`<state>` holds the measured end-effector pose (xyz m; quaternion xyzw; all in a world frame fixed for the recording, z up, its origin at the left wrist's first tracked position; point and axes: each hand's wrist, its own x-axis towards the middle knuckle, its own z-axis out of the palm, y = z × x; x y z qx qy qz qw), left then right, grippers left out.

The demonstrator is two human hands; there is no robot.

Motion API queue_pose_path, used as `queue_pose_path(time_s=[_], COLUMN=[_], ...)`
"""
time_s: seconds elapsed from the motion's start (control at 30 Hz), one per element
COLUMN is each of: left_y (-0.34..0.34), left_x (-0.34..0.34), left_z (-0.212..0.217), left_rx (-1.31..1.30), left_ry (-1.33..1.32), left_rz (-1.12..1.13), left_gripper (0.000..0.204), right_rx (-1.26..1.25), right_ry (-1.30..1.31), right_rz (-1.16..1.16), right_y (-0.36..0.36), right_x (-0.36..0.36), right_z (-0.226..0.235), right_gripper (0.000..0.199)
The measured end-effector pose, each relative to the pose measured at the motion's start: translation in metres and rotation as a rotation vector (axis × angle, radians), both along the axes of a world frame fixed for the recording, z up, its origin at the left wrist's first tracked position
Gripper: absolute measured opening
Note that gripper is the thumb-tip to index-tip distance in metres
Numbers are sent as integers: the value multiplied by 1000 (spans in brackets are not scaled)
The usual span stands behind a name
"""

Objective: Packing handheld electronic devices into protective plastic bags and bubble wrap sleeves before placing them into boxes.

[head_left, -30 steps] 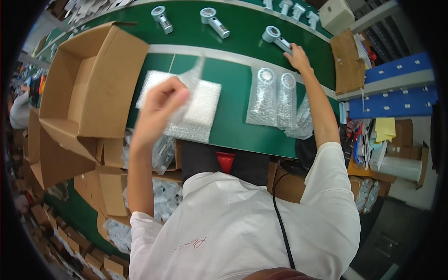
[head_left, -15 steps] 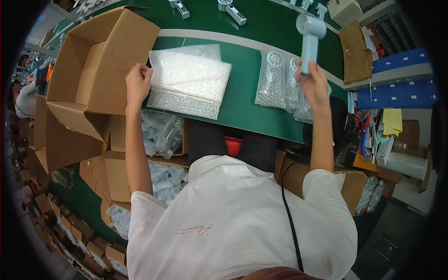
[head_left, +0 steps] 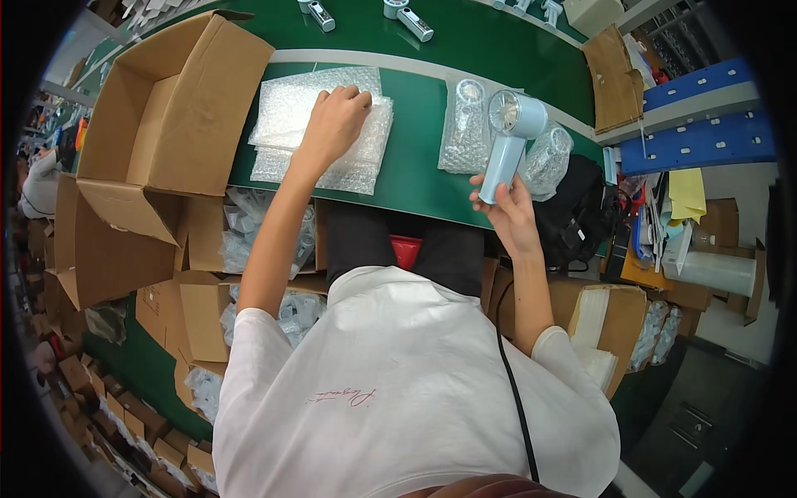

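Observation:
My right hand (head_left: 513, 207) is closed round the lower end of a light blue handheld fan (head_left: 504, 162), which stands upright with its round head at the top. Over on the left, my left hand (head_left: 339, 116) has its fingers curled down onto a bubble-wrap bag (head_left: 282, 112) in a flat stack; its fingertips are hidden. Beside the held fan, bubble-wrapped fans lie on the green mat: one wrapped fan (head_left: 465, 133) to the left and another wrapped fan (head_left: 548, 162) to the right, partly covered by the held fan.
A large open cardboard box (head_left: 203, 108) stands left of the bags. Boxes of wrapped items (head_left: 299, 315) sit below the table edge. Bare fans (head_left: 413, 23) lie on the far green surface. A black bag (head_left: 574, 212) is by the right table edge.
My left hand has moved right from the stack's left edge onto its upper right part. My right hand has brought the fan nearer and slightly left, over the mat's front edge.

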<state>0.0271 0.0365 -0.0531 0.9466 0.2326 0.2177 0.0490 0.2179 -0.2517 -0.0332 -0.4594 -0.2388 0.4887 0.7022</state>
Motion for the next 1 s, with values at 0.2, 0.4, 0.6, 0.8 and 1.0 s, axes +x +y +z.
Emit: queue_pose_path(time_s=[0.2, 0.4, 0.6, 0.8, 1.0], left_y=[-17, -28, -20, -17, -12], left_x=[-17, -3, 3, -3, -6], left_z=[25, 4, -5, 9, 0], left_rx=[-25, -65, -61, -230, -330], left_ry=[-11, -1, 60, 64, -108], left_rz=[-35, 191, 265, 211, 188], left_gripper=[28, 26, 22, 18, 17], right_rx=[-42, -32, 77, 16, 33], right_ry=[-131, -323, -354, -523, -693], right_rz=[-6, -33, -27, 78, 49], right_y=[-5, 29, 55, 90, 117], right_x=[2, -16, -30, -29, -36], right_z=[-5, -10, -21, -38, -54], right_gripper=[50, 53, 60, 65, 62])
